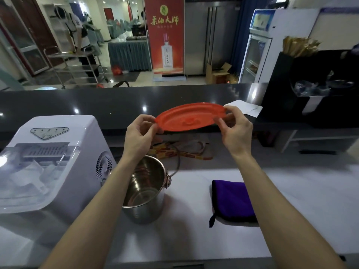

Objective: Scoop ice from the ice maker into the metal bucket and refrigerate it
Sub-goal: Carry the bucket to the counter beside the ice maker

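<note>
Metal bucket (143, 191) open-topped, left hand (139, 133) and right hand (235, 131) pinching opposite edges of red lid (190, 117)

Open bucket (144, 188) mouth (lid (189, 117) aloft).

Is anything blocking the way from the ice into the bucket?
The metal bucket is uncovered: left hand and right hand hold the red lid above, beyond it. The ice maker has its clear cover apparently closed over the ice.
</note>
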### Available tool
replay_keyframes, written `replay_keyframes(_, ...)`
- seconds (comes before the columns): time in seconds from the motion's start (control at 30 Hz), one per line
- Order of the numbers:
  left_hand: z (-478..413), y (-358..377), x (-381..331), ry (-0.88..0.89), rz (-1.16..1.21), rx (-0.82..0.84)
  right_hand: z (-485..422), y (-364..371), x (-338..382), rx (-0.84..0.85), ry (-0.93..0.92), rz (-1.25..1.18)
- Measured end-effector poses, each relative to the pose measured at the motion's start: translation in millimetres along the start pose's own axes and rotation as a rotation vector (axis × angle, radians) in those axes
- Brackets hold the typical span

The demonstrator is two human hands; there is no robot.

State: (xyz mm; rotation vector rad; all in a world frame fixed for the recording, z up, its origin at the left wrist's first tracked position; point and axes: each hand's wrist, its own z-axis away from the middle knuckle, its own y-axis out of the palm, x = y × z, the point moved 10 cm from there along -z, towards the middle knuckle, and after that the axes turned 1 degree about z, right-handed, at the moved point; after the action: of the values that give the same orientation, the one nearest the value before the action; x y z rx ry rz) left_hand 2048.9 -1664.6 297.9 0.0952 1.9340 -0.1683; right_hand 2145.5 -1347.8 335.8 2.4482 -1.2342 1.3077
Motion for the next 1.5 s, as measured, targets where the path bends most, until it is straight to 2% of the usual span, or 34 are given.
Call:
replay_keyframes(0.17,-10,3,15,-0.049,0.033,-0.045,0,12,-18,0.058,-0.006,-0.039)
replay_keyframes(0.4,-31,-1,47,-0.095,-0.015,-0.071,-1,41,-53,0.082,0.142,-0.077)
replay_keyframes(0.6,-68,1,74,-0.136,-0.07,-0.046,-10,65,-67,0.075,0.145,-0.014)
replay_keyframes(0.9,-123,14,122,-0.262,-0.11,0.014,-29,89,-118,0.038,0.313,0.099)
replay_keyframes(1.2,-126,30,152,-0.373,-0.145,0.066,-25,104,-153,0.128,0.415,0.241)
replay_keyframes(1.5,-124,34,150,-0.4,-0.217,0.082,-23,108,-163,0.167,0.449,0.251)
